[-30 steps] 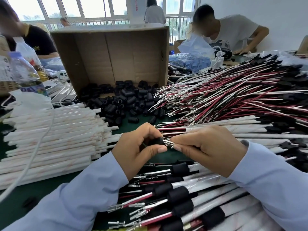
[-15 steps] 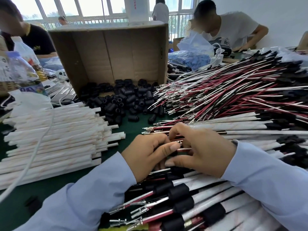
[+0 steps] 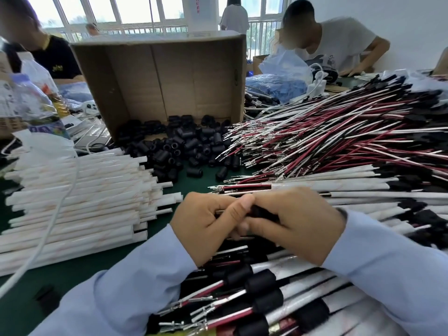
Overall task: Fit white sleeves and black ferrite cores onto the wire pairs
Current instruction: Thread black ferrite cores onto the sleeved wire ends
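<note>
Green mat (image 3: 21,306) — left hand (image 3: 206,224) pinches wires (image 3: 219,211), right hand (image 3: 293,229) black core (image 3: 263,212).

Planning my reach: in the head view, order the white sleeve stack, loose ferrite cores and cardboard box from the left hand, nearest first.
1. white sleeve stack, just left of the left hand.
2. loose ferrite cores, ahead.
3. cardboard box, behind them.

Both hands meet above the green table (image 3: 198,175). The left hand (image 3: 206,226) pinches a wire pair (image 3: 220,211), and the right hand (image 3: 293,226) curls round a black ferrite core (image 3: 260,210). White sleeves (image 3: 72,200) are stacked to the left, and finished pairs (image 3: 257,297) lie below the wrists.
</note>
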### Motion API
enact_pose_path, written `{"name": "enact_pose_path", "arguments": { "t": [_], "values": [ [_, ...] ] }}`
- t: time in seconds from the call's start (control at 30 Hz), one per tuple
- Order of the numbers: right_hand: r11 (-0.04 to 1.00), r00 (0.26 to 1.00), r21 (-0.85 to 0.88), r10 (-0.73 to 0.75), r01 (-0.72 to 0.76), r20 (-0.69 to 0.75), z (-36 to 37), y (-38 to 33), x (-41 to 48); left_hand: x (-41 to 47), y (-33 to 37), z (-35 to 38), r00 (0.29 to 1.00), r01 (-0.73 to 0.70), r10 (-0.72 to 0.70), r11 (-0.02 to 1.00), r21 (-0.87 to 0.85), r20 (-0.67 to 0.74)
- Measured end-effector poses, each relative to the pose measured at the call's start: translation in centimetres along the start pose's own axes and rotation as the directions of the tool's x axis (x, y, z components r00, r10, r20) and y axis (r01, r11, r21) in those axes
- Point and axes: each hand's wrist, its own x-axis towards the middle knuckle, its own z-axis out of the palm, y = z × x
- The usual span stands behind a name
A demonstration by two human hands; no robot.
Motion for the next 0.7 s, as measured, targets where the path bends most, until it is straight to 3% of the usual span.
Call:
{"name": "enact_pose_path", "arguments": {
  "t": [0.07,0.17,0.23,0.3,0.37,0.43,0.57,0.63,0.7],
  "values": [
    [0.995,0.999,-0.09,0.035,-0.032,0.039,-1.4,1.0,-0.5,-0.1,-0.4,-0.9,0.998,-0.062,0.062,0.997,0.048,-0.007],
    [0.99,0.949,-0.125,0.098,-0.063,0.298,-3.1,2.1,-1.0,-0.4,-0.7,-1.5,0.978,-0.185,0.162,0.967,0.176,0.133],
    [0.989,0.909,-0.105,0.136,-0.102,0.394,-4.1,2.5,-0.6,-0.7,-0.8,-1.8,0.972,-0.17,0.136,0.97,0.172,0.19],
    [0.976,0.925,-0.11,0.212,-0.186,0.316,-5.3,3.6,0.7,-0.9,-0.9,-2.2,0.973,-0.133,0.094,0.974,0.181,0.211],
    [0.938,0.936,-0.261,0.286,-0.23,0.204,-6.1,4.8,2.3,-1.1,-1.1,-2.5,0.969,-0.121,0.071,0.971,0.206,0.236],
    [0.892,0.926,-0.384,0.329,-0.24,0.185,-5.4,5.1,3.5,-1.2,-1.1,-2.5,0.958,-0.109,0.046,0.972,0.209,0.283],
    [0.896,0.958,-0.428,0.214,-0.114,0.192,-0.9,4.1,4.5,-1.3,-0.8,-2.4,0.937,-0.067,0.007,0.985,0.16,0.348],
    [0.918,0.971,-0.377,0.188,-0.121,0.145,-0.2,4.2,4.6,-1.3,-0.8,-2.4,0.935,-0.053,-0.004,0.987,0.153,0.356],
    [0.961,0.975,-0.218,0.198,-0.172,0.101,-0.7,4.6,4.4,-1.4,-0.8,-2.3,0.934,-0.043,-0.01,0.989,0.141,0.356]
  ]
}}
